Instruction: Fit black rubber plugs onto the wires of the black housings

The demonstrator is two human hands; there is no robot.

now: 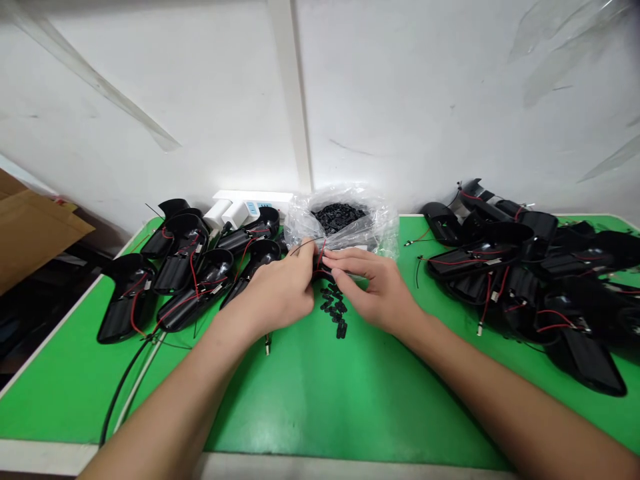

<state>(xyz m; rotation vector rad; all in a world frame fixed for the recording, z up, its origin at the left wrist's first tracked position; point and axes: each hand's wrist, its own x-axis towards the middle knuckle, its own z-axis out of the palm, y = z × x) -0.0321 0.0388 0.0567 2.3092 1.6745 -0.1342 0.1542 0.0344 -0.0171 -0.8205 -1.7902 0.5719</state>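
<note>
My left hand [283, 290] and my right hand [373, 287] meet at the middle of the green table [310, 393], both closed on a small black part with red and black wires [320, 263]. Most of that part is hidden by my fingers. Just below my hands lies a small heap of tiny black pieces [336, 308]. Right behind my hands stands a clear plastic bag [345, 223] full of the same tiny black pieces.
A row of black shells with red wires [185, 273] lies at the left, a bigger pile of black shells [530, 273] at the right. A white power strip [240, 207] sits against the wall. A black cable [123, 383] runs off the front-left edge. Cardboard [30, 227] stands far left.
</note>
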